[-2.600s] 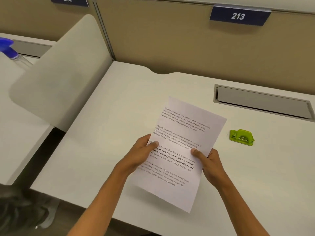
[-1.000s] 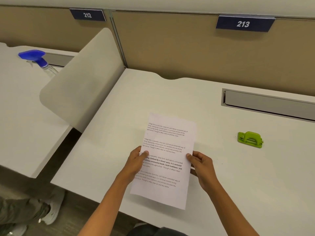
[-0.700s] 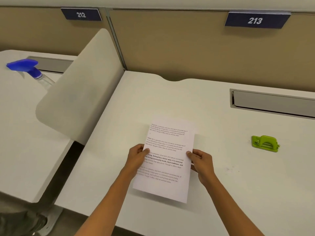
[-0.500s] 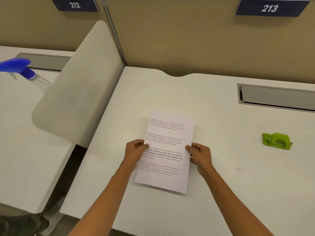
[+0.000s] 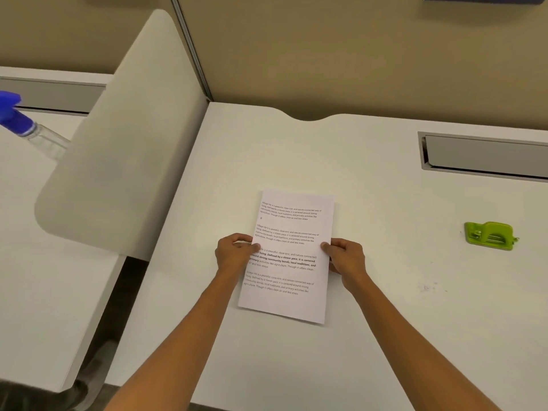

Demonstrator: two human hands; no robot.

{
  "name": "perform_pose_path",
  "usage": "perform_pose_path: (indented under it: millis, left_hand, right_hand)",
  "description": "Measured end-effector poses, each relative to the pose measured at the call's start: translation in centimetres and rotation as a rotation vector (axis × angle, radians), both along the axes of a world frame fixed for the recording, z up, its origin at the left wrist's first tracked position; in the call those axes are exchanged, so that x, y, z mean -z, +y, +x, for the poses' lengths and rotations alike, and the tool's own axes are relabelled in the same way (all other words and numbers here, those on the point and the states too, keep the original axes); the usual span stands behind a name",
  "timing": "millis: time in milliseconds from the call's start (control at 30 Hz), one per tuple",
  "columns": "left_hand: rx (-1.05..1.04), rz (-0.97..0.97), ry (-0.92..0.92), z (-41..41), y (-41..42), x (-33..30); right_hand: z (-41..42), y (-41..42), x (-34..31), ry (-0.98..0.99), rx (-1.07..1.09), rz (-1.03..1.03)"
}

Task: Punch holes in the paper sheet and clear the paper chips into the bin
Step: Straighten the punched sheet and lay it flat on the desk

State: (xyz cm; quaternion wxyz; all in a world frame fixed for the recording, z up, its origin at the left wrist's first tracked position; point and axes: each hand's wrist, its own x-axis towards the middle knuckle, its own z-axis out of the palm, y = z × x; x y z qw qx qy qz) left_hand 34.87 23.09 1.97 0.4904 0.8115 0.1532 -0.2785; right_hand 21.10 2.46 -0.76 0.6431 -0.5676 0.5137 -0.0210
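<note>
A white paper sheet point(image 5: 292, 232) with printed text lies nearly flat on the white desk point(image 5: 385, 307), its long side running away from me. My left hand point(image 5: 234, 253) pinches its left edge at mid-height, thumb on top. My right hand point(image 5: 345, 256) pinches the right edge the same way. A small green hole punch point(image 5: 489, 235) sits on the desk to the right, well apart from the sheet and both hands. No bin is in view.
A rounded beige divider panel point(image 5: 124, 149) separates this desk from the neighbouring one on the left, where a spray bottle with a blue head point(image 5: 17, 123) stands. A grey cable tray slot point(image 5: 486, 155) is set in the desk's back right. A beige partition wall runs behind.
Both hands have lowered the sheet from a raised, tilted hold down onto the desk and squared it up. The view has tipped downward; the hole punch has not moved.
</note>
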Motion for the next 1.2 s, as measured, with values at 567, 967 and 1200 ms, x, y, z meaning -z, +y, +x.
perform_pose_path:
  millis: [567, 967, 1200]
  left_hand:
    - [0.051, 0.059, -0.026, 0.3, 0.6, 1.3]
    - [0.104, 0.124, -0.083, 0.5, 0.6, 1.4]
    - [0.038, 0.068, -0.076, 1.2, 0.8, 0.5]
  right_hand:
    - [-0.3, 0.6, 0.2, 0.072, 0.001, -0.025]
    - [0.2, 0.8, -1.3, 0.134, -0.025, -0.11]
    - [0.4, 0.4, -2.6, 0.2, -0.154, -0.177]
